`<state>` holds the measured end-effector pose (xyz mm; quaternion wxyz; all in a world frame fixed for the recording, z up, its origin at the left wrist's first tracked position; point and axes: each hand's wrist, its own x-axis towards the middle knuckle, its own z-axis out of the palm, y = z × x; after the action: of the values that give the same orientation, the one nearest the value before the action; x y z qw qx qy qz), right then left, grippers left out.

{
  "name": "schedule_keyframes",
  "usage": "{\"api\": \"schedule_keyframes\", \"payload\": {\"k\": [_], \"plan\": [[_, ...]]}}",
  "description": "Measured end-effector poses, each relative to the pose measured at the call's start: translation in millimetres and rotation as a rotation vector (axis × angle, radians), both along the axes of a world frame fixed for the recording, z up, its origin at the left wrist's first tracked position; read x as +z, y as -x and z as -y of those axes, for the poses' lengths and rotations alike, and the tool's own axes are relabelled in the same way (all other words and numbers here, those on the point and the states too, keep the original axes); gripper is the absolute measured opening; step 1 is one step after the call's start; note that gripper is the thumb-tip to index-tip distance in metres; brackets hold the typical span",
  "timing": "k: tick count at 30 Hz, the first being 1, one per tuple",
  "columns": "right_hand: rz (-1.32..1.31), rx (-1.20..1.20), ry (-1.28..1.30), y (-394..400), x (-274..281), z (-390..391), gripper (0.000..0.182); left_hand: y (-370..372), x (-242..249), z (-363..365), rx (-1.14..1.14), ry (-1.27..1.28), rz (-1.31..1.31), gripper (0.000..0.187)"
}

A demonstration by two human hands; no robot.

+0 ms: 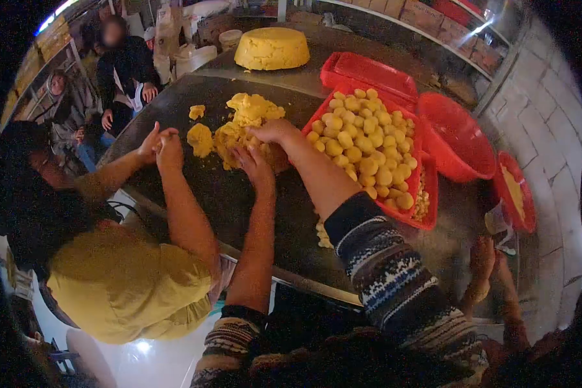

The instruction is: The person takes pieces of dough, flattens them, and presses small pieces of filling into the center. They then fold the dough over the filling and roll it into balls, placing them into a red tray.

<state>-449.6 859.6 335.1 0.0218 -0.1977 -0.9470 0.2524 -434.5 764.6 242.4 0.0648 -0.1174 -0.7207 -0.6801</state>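
Observation:
Crumbly yellow dough (252, 110) lies in a loose heap on the dark tabletop. At its near edge, my left hand (257, 169) rests with its fingers stretched out and slightly apart, touching the dough. Just to the right, my right hand (275, 131) reaches over the heap, its fingers curled onto a lump of the dough and partly hidden in it. A flatter yellow piece (200, 140) and a small bit (197, 112) sit left of the heap. Close to my right forearm is a red tray (315, 119) piled with round yellow dough balls (368, 139).
A big yellow dough block (271, 48) stands at the back. Red baskets (456, 139) and another red tray (368, 76) are on the right. Beside me on the left, a person in yellow has both hands (165, 145) together over the table edge. Other people are farther back and at right.

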Motion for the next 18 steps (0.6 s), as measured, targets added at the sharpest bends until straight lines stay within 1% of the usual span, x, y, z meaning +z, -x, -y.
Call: {"api": "schedule_keyframes", "payload": {"k": [2, 3, 5, 6, 8, 9, 10, 11, 12, 14, 15, 17, 18], "plan": [[-0.070, 0.061, 0.014, 11.3, -17.1, -7.1, 0.072, 1.4, -5.7, -3.0, 0.005, -0.217, -0.027, 0.064], [-0.072, 0.054, 0.016, 14.7, -23.0, -10.9, 0.072, 2.1, -3.0, -0.4, -0.002, -0.215, -0.028, 0.064], [-0.056, 0.179, 0.008, 16.0, -37.5, -17.7, 0.074, 0.5, 0.7, 8.2, -0.187, -0.687, 0.246, 0.062], [-0.047, 0.174, 0.011, 7.2, -27.0, -5.5, 0.074, -4.3, 7.5, 12.6, -0.188, -0.685, 0.256, 0.062], [0.103, 0.056, -0.178, -5.5, -6.1, 24.7, 0.072, -10.3, 18.2, 25.9, -0.041, -0.749, 0.316, 0.063], [0.109, 0.058, -0.171, -17.8, 12.1, 39.4, 0.072, -10.9, 17.0, 30.1, -0.036, -0.743, 0.321, 0.063], [0.099, 0.034, -0.151, -27.5, 25.4, 49.9, 0.071, -11.1, 15.5, 33.4, -0.050, -0.799, 0.360, 0.059], [0.091, 0.009, -0.130, -30.9, 25.5, 54.0, 0.069, -13.2, 16.2, 37.4, -0.063, -0.854, 0.400, 0.055], [0.095, 0.011, -0.119, -28.9, 19.5, 57.5, 0.069, -15.9, 17.2, 41.1, -0.058, -0.844, 0.404, 0.055], [0.055, -0.014, -0.153, -24.7, 12.5, 64.6, 0.065, -19.4, 21.5, 43.3, -0.012, -0.941, 0.485, 0.050], [0.057, -0.020, -0.148, -29.0, 3.7, 66.5, 0.065, -14.3, 11.9, 39.8, -0.016, -0.934, 0.489, 0.050], [-0.379, -0.029, -0.329, -42.0, -14.0, 73.4, 0.061, -0.3, -12.4, 28.8, 0.001, -0.918, 0.337, 0.045], [-0.375, -0.036, -0.330, -48.6, -11.0, 76.7, 0.061, 2.7, -20.7, 24.1, -0.005, -0.917, 0.343, 0.045]]}}
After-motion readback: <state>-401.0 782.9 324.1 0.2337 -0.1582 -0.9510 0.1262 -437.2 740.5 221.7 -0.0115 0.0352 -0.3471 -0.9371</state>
